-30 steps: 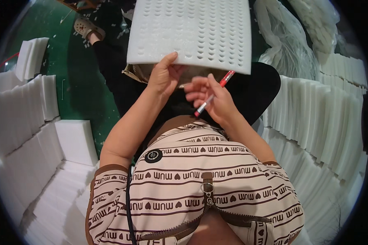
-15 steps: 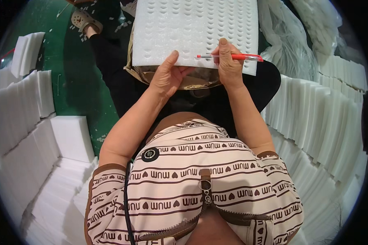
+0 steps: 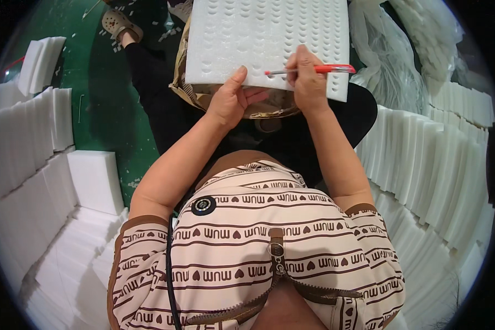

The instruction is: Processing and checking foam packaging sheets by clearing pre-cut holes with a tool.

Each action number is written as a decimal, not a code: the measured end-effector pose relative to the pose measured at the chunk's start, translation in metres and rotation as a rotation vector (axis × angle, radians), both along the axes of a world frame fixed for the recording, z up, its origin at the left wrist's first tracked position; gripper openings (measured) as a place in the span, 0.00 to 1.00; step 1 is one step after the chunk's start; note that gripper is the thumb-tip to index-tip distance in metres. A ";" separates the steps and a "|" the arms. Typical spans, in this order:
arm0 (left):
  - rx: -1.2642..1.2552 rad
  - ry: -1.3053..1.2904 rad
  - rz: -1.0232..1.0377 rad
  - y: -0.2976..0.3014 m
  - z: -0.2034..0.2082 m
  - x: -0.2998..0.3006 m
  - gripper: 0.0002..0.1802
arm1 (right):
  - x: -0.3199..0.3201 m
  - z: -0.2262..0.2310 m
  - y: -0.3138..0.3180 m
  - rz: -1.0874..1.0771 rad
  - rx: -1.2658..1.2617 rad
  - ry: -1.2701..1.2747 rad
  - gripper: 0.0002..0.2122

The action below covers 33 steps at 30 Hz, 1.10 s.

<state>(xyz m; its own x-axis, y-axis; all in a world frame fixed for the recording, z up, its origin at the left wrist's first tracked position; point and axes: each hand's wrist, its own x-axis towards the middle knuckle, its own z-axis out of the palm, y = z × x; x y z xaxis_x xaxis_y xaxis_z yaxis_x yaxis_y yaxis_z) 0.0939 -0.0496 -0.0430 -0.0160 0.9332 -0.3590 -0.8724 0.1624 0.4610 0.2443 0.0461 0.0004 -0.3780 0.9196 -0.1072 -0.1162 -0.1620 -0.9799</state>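
Note:
A white foam sheet (image 3: 242,38) with rows of small crescent-shaped cuts lies over an open box or bag with a brown rim (image 3: 180,93), between my legs. My left hand (image 3: 229,100) grips its near edge, thumb on top and fingers underneath. At the sheet's near right part, my right hand (image 3: 310,91) is closed around a red pen (image 3: 335,69). The pen lies nearly level, its uncapped tip pointing left above the foam. Some right-hand fingers are hidden behind the thumb and the sheet edge.
Stacked white foam sheets stand on the left (image 3: 25,132) and right (image 3: 412,148). A single foam block (image 3: 96,181) leans by the left stack. Clear plastic bags (image 3: 388,55) lie at the far right. Small white scraps (image 3: 170,32) dot the green floor (image 3: 102,99).
The view has shifted slightly. My right thumb and fingers have moved a little around the pen. My left hand keeps its hold on the sheet's near edge.

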 end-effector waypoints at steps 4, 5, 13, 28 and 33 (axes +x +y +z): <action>0.053 0.003 -0.049 0.002 -0.012 0.001 0.22 | -0.025 -0.017 -0.008 0.058 0.840 -0.095 0.09; 0.053 0.004 -0.048 0.001 -0.012 0.001 0.22 | -0.028 -0.017 -0.009 0.058 0.840 -0.094 0.09; 0.016 0.042 0.007 -0.002 -0.006 0.003 0.22 | -0.024 -0.001 0.006 0.035 0.235 -0.131 0.10; 0.010 0.071 0.067 0.001 0.000 0.007 0.21 | -0.014 -0.008 0.011 -0.101 0.356 -0.160 0.13; 0.020 0.099 0.032 -0.001 0.000 0.010 0.21 | -0.015 -0.013 0.001 -0.051 0.849 -0.499 0.14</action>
<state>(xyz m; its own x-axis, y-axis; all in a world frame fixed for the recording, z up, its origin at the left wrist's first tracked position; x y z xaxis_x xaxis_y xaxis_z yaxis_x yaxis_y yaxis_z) 0.1038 -0.0504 -0.0432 -0.0803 0.9387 -0.3351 -0.8268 0.1250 0.5484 0.2294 0.0471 -0.0130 -0.4267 0.7789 0.4597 0.3551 0.6118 -0.7069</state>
